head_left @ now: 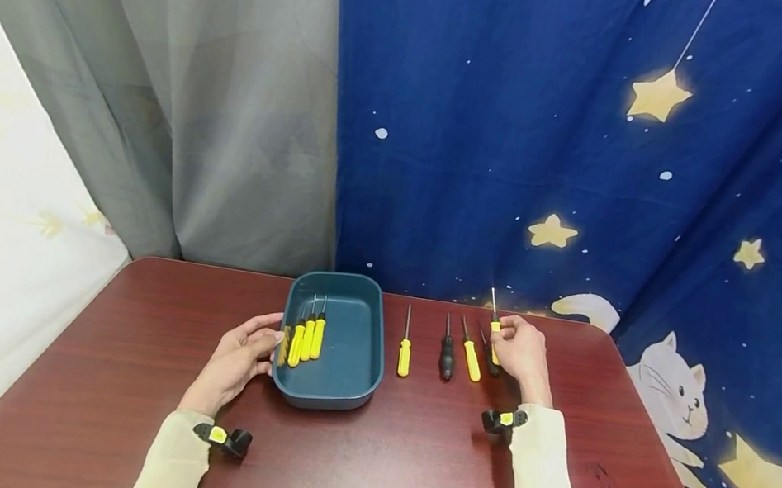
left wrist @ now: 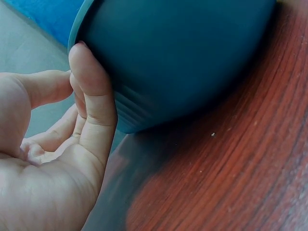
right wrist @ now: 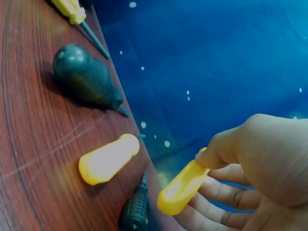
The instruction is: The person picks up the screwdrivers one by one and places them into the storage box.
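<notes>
Arms [head_left: 171,459]: 2, extended forward, leaning slightly inward; pale sleeves reach the wrists.
Left hand [head_left: 235,364]: angled inward; digits bent in a pinch grip.
Right hand [head_left: 521,354]: angled inward; thumb opposed to fingers, pinching.
Right fingers [right wrist: 231,195]: lower ones slightly fanned.
Spacing: 2 hands well apart, right farther forward.

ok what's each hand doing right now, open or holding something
Left hand: holding the blue bin by its side.
Right hand: holding a yellow-handled screwdriver.
</notes>
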`<state>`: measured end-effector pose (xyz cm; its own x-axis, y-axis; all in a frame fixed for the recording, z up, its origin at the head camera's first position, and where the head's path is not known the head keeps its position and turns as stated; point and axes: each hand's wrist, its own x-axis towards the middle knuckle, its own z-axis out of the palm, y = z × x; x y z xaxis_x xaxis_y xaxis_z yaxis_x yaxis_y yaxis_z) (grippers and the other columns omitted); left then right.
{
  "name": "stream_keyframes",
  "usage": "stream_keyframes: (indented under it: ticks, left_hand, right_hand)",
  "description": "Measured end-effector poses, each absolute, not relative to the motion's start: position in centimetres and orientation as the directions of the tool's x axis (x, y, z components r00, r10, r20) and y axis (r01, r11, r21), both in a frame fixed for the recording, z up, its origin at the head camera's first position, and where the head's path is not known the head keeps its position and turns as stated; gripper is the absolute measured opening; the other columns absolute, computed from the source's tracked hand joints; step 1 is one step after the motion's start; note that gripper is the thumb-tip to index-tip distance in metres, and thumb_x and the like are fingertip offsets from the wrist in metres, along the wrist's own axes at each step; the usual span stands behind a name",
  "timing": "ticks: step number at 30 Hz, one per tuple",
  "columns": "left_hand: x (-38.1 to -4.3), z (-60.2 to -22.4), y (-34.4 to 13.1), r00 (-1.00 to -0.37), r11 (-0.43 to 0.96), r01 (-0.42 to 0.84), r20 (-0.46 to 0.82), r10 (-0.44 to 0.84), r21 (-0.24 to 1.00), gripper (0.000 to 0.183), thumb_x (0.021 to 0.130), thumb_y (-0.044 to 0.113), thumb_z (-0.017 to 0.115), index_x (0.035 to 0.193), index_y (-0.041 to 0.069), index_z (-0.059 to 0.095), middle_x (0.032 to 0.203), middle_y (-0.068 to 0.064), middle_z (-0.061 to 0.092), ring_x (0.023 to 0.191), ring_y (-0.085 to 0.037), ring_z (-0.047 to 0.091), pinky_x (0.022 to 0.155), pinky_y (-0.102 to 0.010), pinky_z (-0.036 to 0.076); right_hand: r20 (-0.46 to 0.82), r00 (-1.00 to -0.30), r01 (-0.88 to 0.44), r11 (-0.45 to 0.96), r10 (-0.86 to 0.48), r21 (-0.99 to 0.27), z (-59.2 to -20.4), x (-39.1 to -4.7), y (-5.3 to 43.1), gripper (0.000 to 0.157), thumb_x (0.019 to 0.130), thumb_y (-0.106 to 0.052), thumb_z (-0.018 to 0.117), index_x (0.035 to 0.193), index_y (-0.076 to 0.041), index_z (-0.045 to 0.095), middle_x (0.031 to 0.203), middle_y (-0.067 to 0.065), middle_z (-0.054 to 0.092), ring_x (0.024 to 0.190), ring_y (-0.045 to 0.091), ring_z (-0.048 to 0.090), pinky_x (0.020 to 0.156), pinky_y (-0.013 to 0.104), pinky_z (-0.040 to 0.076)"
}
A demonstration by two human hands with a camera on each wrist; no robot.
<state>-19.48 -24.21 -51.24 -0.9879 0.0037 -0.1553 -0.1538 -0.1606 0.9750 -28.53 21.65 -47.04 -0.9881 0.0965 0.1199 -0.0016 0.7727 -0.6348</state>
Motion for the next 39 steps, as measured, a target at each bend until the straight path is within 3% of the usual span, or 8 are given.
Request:
stream_keyframes:
  ticks: [9,16,27,39]
  left_hand:
    - [-19.5,-51.3,-24.2,-0.986,-0.168,-0.163,-0.164,0.005,0.972,0.056,0.101,0.023,0.067,0.152,0.012,0.044,0.109,-0.007,0.068,0.075,-0.011,0.059,0.060,-0.023,0.055]
    - [-19.5,-51.0,-24.2,-0.986,-0.172,-0.163,-0.165,0.007,0.971,0.055,0.102,0.021,0.066,0.152,0.012,0.044,0.108,-0.007,0.067,0.075,-0.011,0.059,0.060,-0.024,0.055]
    - [-19.5,-51.2,-24.3,-0.986,-0.178,-0.164,-0.165,0.009,0.970,0.057,0.102,0.019,0.065,0.154,0.009,0.042,0.108,-0.005,0.068,0.076,-0.011,0.060,0.060,-0.024,0.055]
    - [-19.5,-51.2,-24.2,-0.986,-0.172,-0.165,-0.167,0.001,0.971,0.055,0.103,0.020,0.064,0.153,0.010,0.043,0.105,-0.003,0.067,0.075,-0.011,0.059,0.060,-0.024,0.055]
  right_hand:
    - [0.135,-0.988,-0.038,0.741,0.071,-0.671,-46.7,-28.4,20.3,0.030,0.095,-0.015,0.067,0.121,0.000,0.067,0.105,0.017,0.074,0.095,0.029,0.073,0.079,0.034,0.057]
    - [0.150,-0.988,-0.079,0.710,0.038,-0.699,-46.5,-28.2,18.8,0.029,0.094,-0.014,0.069,0.120,-0.001,0.068,0.103,0.015,0.074,0.094,0.029,0.074,0.082,0.038,0.059]
    - [0.167,-0.986,-0.131,0.667,-0.009,-0.733,-46.7,-28.1,17.0,0.026,0.091,-0.012,0.070,0.116,-0.003,0.070,0.099,0.013,0.075,0.088,0.025,0.074,0.073,0.026,0.055]
    - [0.151,-0.987,-0.155,0.588,-0.056,-0.794,-46.9,-27.4,14.5,0.025,0.091,-0.008,0.072,0.115,-0.002,0.071,0.098,0.014,0.074,0.080,0.020,0.073,0.063,0.023,0.056]
